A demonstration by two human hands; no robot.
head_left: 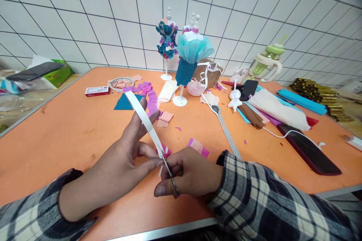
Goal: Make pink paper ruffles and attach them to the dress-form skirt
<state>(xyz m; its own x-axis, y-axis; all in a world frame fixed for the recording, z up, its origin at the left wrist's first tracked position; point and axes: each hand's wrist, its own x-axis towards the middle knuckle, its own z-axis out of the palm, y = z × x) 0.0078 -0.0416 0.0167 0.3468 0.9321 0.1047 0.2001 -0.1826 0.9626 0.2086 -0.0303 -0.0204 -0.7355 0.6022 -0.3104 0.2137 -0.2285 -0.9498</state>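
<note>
My left hand (127,154) pinches a long white tape strip (143,116) near its lower end; the strip slants up and left across my fingers to the tape roll (121,83) at the back. My right hand (189,173) is closed on small metal scissors (170,175), whose blades meet the strip's lower end beside my left fingertips. A small pink paper piece (164,150) lies under that spot. Both hands hover low over the orange table (70,128), near its front edge.
Two small mannequins in paper dresses (188,52) stand at the back centre. Pink and purple paper scraps (151,96), a red box (97,90), a steel ruler (226,130), felt sheets (277,109), a dark phone (309,148) and a green bottle (267,64) lie around.
</note>
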